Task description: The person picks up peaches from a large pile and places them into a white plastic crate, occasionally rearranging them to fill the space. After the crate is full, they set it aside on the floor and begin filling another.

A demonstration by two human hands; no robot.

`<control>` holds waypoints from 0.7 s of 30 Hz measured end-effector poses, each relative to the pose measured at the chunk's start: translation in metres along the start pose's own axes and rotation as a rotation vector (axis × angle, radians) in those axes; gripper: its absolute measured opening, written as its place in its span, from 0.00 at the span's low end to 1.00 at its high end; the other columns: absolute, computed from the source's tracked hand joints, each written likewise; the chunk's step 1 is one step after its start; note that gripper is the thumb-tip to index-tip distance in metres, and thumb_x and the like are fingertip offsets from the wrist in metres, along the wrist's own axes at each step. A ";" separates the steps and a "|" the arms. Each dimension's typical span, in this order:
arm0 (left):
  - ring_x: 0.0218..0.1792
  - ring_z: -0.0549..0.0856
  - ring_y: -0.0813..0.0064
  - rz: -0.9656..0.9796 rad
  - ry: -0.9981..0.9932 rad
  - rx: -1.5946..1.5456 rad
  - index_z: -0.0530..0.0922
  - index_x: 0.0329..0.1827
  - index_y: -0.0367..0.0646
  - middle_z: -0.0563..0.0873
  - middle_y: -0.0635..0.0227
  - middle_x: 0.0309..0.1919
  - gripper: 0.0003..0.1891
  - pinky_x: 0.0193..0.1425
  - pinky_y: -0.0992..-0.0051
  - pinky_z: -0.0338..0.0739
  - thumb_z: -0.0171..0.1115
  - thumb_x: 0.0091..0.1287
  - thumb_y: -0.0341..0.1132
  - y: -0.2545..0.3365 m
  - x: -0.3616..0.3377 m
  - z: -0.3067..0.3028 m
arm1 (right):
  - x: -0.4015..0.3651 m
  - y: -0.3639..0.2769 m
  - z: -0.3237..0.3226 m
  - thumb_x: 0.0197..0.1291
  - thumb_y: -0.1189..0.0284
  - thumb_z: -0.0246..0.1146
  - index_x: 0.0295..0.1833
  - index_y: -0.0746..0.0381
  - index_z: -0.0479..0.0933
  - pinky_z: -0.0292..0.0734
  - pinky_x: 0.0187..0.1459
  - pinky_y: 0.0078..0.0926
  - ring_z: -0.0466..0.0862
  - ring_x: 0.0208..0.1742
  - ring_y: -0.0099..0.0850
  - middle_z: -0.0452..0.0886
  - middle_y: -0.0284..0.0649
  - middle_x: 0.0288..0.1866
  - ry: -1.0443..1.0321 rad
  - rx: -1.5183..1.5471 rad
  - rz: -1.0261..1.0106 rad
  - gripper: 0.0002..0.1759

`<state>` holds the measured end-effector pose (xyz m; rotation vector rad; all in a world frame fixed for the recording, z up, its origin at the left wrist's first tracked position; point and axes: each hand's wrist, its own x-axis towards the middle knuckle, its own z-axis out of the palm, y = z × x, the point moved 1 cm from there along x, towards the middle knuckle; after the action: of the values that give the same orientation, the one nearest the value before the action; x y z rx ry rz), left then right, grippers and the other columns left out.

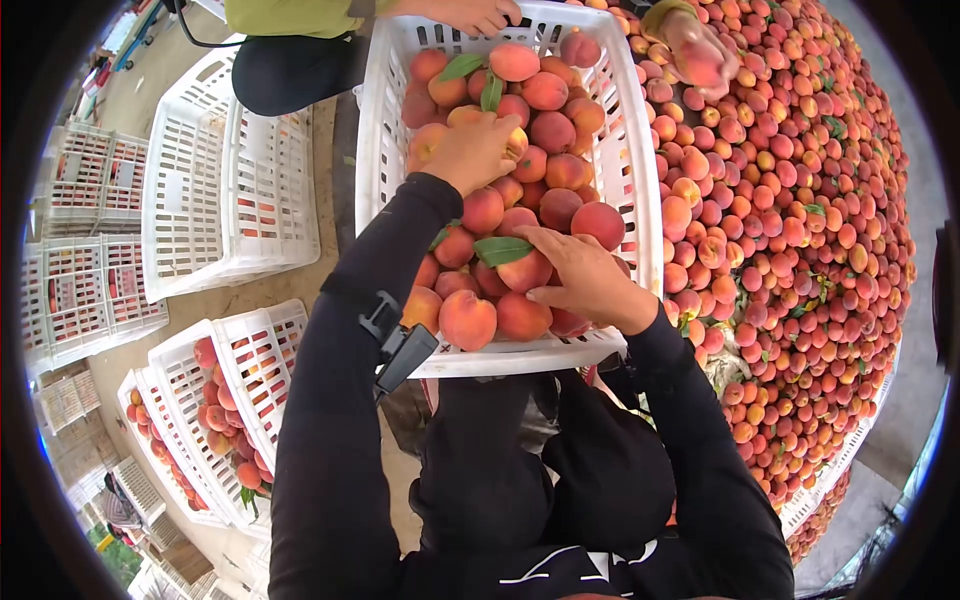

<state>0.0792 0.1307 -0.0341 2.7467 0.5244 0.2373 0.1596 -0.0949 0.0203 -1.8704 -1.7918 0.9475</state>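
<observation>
A white plastic crate [645, 190] full of red and yellow peaches stands in front of me. My left hand [472, 155] reaches into its middle, its fingers curled on a yellowish peach [517, 144] and partly hiding it. Nearer the front, my right hand [590, 280] has its thumb and fingers around a peach [527, 272]. A green leaf [503, 250] lies against that peach. Two more leaves [491, 92] show among the fruit at the far end.
A large heap of peaches [790, 230] spreads to the right. Across from me, another person's hand [470, 14] touches the crate's far rim; their other hand [698, 55] holds a peach over the heap. White crates [185, 190] stand at left, several holding peaches.
</observation>
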 end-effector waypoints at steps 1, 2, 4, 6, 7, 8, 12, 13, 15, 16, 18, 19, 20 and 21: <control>0.51 0.83 0.53 -0.016 0.020 -0.027 0.74 0.61 0.49 0.83 0.59 0.49 0.26 0.49 0.55 0.81 0.71 0.59 0.40 0.001 0.001 0.006 | 0.001 0.000 -0.001 0.52 0.66 0.72 0.74 0.59 0.64 0.67 0.66 0.45 0.78 0.65 0.46 0.78 0.50 0.64 0.001 0.006 0.000 0.43; 0.50 0.83 0.52 -0.031 0.039 -0.054 0.74 0.60 0.49 0.82 0.57 0.48 0.27 0.48 0.55 0.80 0.71 0.58 0.39 0.001 0.002 0.011 | 0.001 0.000 -0.001 0.52 0.66 0.72 0.74 0.59 0.64 0.67 0.66 0.45 0.78 0.65 0.46 0.78 0.50 0.64 -0.002 0.004 0.013 0.43; 0.50 0.83 0.51 -0.003 0.073 -0.099 0.73 0.62 0.50 0.82 0.58 0.49 0.29 0.49 0.54 0.80 0.72 0.56 0.39 0.001 -0.008 0.008 | 0.001 0.002 0.001 0.52 0.66 0.72 0.74 0.59 0.64 0.67 0.66 0.45 0.78 0.65 0.46 0.78 0.50 0.65 -0.001 0.006 0.019 0.43; 0.50 0.83 0.51 0.020 0.109 -0.138 0.72 0.63 0.50 0.81 0.58 0.50 0.31 0.50 0.54 0.80 0.73 0.55 0.38 0.006 -0.028 -0.008 | -0.001 0.006 0.007 0.50 0.66 0.71 0.72 0.57 0.66 0.71 0.60 0.47 0.79 0.62 0.45 0.80 0.47 0.61 0.100 -0.003 -0.036 0.41; 0.51 0.82 0.49 -0.029 0.111 -0.167 0.71 0.65 0.49 0.80 0.58 0.52 0.33 0.51 0.54 0.79 0.74 0.54 0.37 0.018 -0.045 -0.029 | -0.002 0.006 0.007 0.50 0.66 0.71 0.72 0.57 0.66 0.71 0.60 0.47 0.79 0.62 0.45 0.80 0.47 0.61 0.103 0.009 -0.035 0.41; 0.53 0.81 0.48 -0.075 0.110 -0.195 0.70 0.67 0.49 0.78 0.57 0.53 0.35 0.53 0.54 0.78 0.74 0.54 0.37 0.028 -0.063 -0.042 | -0.002 0.006 0.006 0.50 0.66 0.71 0.72 0.57 0.66 0.70 0.60 0.46 0.79 0.62 0.45 0.80 0.47 0.61 0.092 0.015 -0.031 0.41; 0.61 0.74 0.49 -0.105 0.019 -0.152 0.65 0.75 0.47 0.72 0.54 0.62 0.42 0.63 0.57 0.74 0.74 0.54 0.34 0.047 -0.135 -0.037 | -0.001 0.004 0.005 0.51 0.66 0.71 0.72 0.57 0.66 0.70 0.60 0.46 0.79 0.63 0.44 0.79 0.47 0.62 0.075 0.026 -0.012 0.41; 0.64 0.73 0.48 -0.145 0.001 -0.198 0.64 0.75 0.45 0.71 0.52 0.65 0.41 0.67 0.58 0.72 0.73 0.57 0.35 0.056 -0.145 -0.033 | -0.001 0.004 0.005 0.51 0.66 0.71 0.72 0.57 0.66 0.70 0.60 0.46 0.79 0.63 0.44 0.79 0.47 0.62 0.074 0.020 -0.016 0.41; 0.67 0.71 0.47 -0.192 -0.011 -0.254 0.63 0.76 0.44 0.70 0.51 0.68 0.40 0.71 0.59 0.69 0.71 0.59 0.36 0.069 -0.157 -0.028 | -0.001 0.005 0.007 0.52 0.67 0.71 0.74 0.56 0.64 0.70 0.60 0.46 0.78 0.63 0.45 0.79 0.47 0.64 0.090 0.011 -0.031 0.43; 0.68 0.71 0.49 -0.213 0.009 -0.293 0.63 0.76 0.43 0.69 0.50 0.69 0.41 0.72 0.58 0.68 0.71 0.60 0.38 0.074 -0.161 -0.031 | -0.002 0.005 0.008 0.52 0.67 0.71 0.74 0.56 0.64 0.70 0.60 0.46 0.78 0.63 0.45 0.79 0.47 0.64 0.080 0.004 -0.031 0.43; 0.69 0.71 0.50 -0.240 0.038 -0.342 0.63 0.77 0.43 0.68 0.50 0.70 0.41 0.73 0.57 0.66 0.71 0.60 0.39 0.084 -0.167 -0.033 | -0.002 0.003 0.008 0.52 0.68 0.69 0.76 0.58 0.62 0.70 0.60 0.45 0.78 0.64 0.45 0.77 0.48 0.66 0.085 -0.042 -0.052 0.44; 0.70 0.69 0.49 -0.191 0.067 -0.261 0.63 0.77 0.45 0.68 0.50 0.71 0.41 0.74 0.54 0.65 0.71 0.60 0.41 0.091 -0.168 -0.032 | -0.002 0.002 0.008 0.52 0.68 0.69 0.76 0.58 0.62 0.70 0.60 0.45 0.78 0.64 0.45 0.77 0.48 0.66 0.076 -0.055 -0.053 0.44; 0.72 0.68 0.48 -0.144 0.099 -0.180 0.64 0.77 0.47 0.67 0.50 0.72 0.42 0.75 0.52 0.64 0.71 0.60 0.43 0.097 -0.168 -0.032 | -0.002 0.001 0.007 0.53 0.69 0.69 0.77 0.58 0.61 0.70 0.60 0.44 0.78 0.64 0.46 0.77 0.49 0.67 0.072 -0.067 -0.056 0.44; 0.72 0.68 0.48 -0.150 0.113 -0.188 0.64 0.77 0.47 0.67 0.50 0.72 0.42 0.75 0.52 0.64 0.71 0.60 0.43 0.101 -0.167 -0.034 | -0.002 0.000 0.005 0.53 0.69 0.68 0.77 0.59 0.60 0.71 0.60 0.44 0.78 0.65 0.46 0.77 0.49 0.67 0.066 -0.081 -0.059 0.45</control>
<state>-0.0489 -0.0121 0.0169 2.5090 0.6979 0.3861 0.1567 -0.0975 0.0173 -1.8633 -1.8605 0.7940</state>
